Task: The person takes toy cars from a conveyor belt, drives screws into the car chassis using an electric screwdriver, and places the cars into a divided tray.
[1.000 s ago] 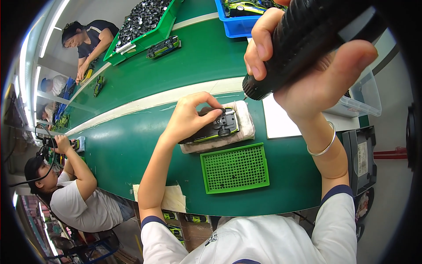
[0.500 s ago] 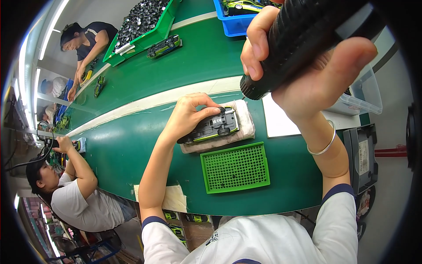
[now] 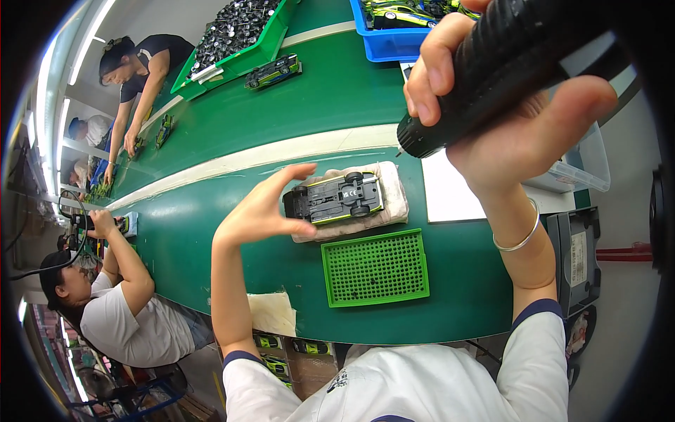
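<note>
A dark toy car (image 3: 336, 198) with yellow-green trim lies upside down on a folded cloth pad (image 3: 390, 204) on the green belt. My left hand (image 3: 264, 207) hovers open just left of the car's front end, fingers spread, thumb near the car. My right hand (image 3: 492, 105) is raised close to the camera and grips a black ribbed electric screwdriver (image 3: 485, 77), whose tip points down-left, above and to the right of the car.
A green perforated tray (image 3: 375, 267) lies in front of the pad, a white sheet (image 3: 450, 193) to its right. Farther off: a green bin of dark parts (image 3: 232, 35), a blue bin (image 3: 394, 28), another toy car (image 3: 273, 72). Other people work at the left.
My left hand has let go of the car and drawn back to the left with fingers open. The screwdriver stays raised in my right hand.
</note>
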